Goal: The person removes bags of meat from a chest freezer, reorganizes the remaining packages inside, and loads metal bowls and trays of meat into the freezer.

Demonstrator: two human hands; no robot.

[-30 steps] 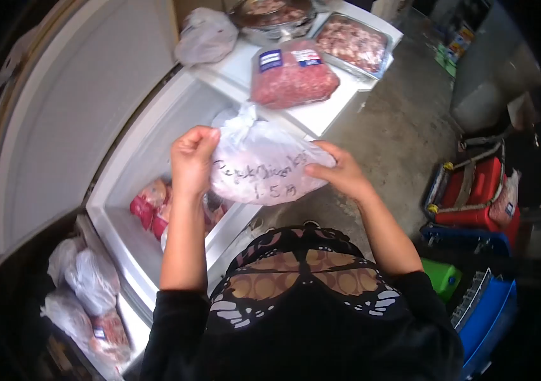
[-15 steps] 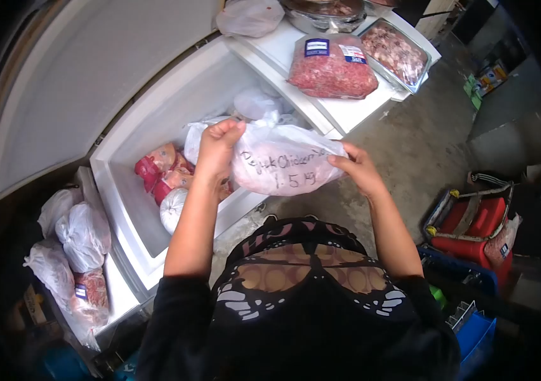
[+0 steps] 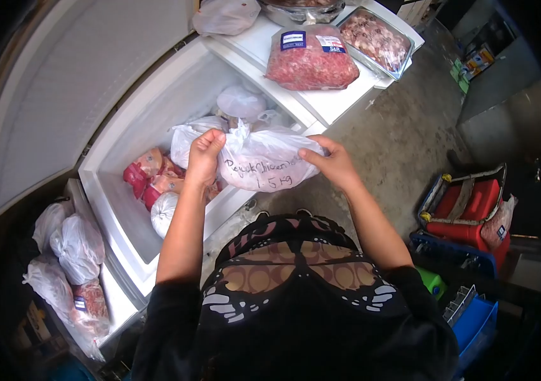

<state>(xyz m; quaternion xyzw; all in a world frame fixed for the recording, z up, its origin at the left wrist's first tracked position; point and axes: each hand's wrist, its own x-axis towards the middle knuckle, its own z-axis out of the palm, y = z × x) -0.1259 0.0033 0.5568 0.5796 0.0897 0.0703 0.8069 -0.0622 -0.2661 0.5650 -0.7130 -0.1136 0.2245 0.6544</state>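
A white plastic bag (image 3: 264,166) with black handwriting, "Chicken" and "1.5 kg" among it, is stretched between my hands. My left hand (image 3: 205,152) pinches its left side near the knot. On its right end my right hand (image 3: 330,162) is closed, thumb over the front. The bag hangs above the front edge of an open chest freezer (image 3: 115,222). Inside the freezer lie red and pink packages (image 3: 150,174), a round white bag (image 3: 164,213) and further white bags (image 3: 240,103).
A large pack of ground meat (image 3: 311,60), a metal tray of meat (image 3: 378,39) and a white bag (image 3: 224,16) sit on the white surface behind. Bagged items (image 3: 77,247) lie at the left. A red cooler (image 3: 467,206) stands on the floor at right.
The view has shifted, showing more of the freezer's inside than a second ago. Both hands keep hold of the white bag, which now hangs slightly higher in view.
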